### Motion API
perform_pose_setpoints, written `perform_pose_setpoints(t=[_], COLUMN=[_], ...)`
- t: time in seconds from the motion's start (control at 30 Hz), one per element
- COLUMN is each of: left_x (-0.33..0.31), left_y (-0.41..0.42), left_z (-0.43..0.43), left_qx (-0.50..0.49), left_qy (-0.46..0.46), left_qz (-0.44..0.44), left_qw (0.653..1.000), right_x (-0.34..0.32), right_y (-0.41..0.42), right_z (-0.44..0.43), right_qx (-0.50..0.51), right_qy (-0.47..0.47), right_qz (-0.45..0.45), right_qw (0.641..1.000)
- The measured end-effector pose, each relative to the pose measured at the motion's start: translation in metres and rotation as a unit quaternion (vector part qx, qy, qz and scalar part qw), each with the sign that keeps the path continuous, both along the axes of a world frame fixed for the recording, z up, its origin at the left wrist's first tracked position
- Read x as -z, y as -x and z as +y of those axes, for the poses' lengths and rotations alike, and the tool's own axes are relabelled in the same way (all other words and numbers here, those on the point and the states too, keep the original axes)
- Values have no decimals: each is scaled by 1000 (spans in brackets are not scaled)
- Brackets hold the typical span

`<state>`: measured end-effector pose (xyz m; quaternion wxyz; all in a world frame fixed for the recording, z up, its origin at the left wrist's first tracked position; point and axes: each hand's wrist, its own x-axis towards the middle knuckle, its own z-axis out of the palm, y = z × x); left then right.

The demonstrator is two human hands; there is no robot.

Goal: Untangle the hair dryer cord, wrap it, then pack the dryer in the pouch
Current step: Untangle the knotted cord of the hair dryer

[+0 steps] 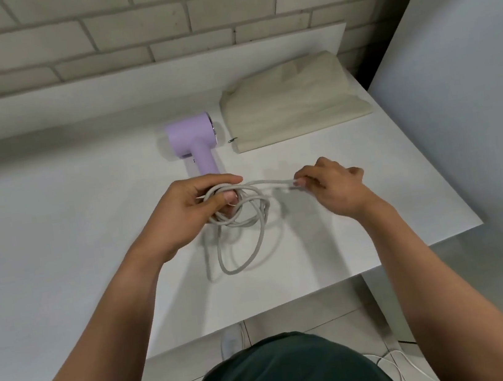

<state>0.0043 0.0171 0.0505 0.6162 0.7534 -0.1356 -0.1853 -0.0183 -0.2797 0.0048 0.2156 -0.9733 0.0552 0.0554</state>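
A lilac hair dryer (192, 137) lies on the white table (53, 218), its handle pointing toward me. Its pale grey cord (245, 249) hangs in several loose loops just above the table. My left hand (192, 213) grips the bundle of loops at the end of the dryer's handle, thumb through the coil. My right hand (330, 184) pinches a stretch of the cord and holds it out to the right. A beige fabric pouch (289, 104) lies flat to the right of the dryer, its dark zip pull at the near left corner.
A brick wall runs behind the table's raised back ledge (132, 84). A grey panel (472, 94) stands close to the table's right edge. On the tiled floor below lie a white cable (394, 364) and a white shoe (230, 338).
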Motion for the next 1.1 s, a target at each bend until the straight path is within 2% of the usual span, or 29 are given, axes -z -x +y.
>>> perform_pose_setpoints(t=[0.2,0.33,0.43,0.47,0.53,0.6,0.67,0.7,0.8,0.83,0.9,1.0,1.1], left_x=[-13,-11,-10,-10,-10,-9,-10,-10,-11,-12,-14,-18,-18], left_y=[-9,-12,-15,-16,-18,-19,-19,-19,-19,-20,-21,-23,-24], left_z=[-14,-22,-25,-26,-28,-31,-35,-36,-35,-33,-31,-28,-27], left_qx=[42,7,-18,-24,-36,-48,-54,-54,-49,-49,-44,-25,-6], left_qy=[-36,-39,-26,-21,-14,-9,2,6,-5,-11,-22,-42,-54], left_qz=[-15,0,15,16,14,14,16,17,2,-4,-14,-35,-54], left_qw=[998,999,999,999,999,999,998,998,999,999,999,998,997], right_x=[25,36,26,18,-8,-35,-51,-52,-49,-48,-48,-42,-38], right_y=[-8,-4,9,16,34,52,65,70,72,71,69,64,60], right_z=[12,19,25,29,43,57,67,70,73,72,69,64,66], right_qx=[1,-13,-1,23,105,148,104,84,120,137,147,120,68], right_qy=[30,47,47,1,-180,-367,-436,-449,-488,-486,-435,-292,-150], right_qz=[10,50,2,-44,-102,-10,94,110,50,20,-33,-108,-190], right_qw=[1000,998,999,999,973,918,889,883,863,863,888,943,968])
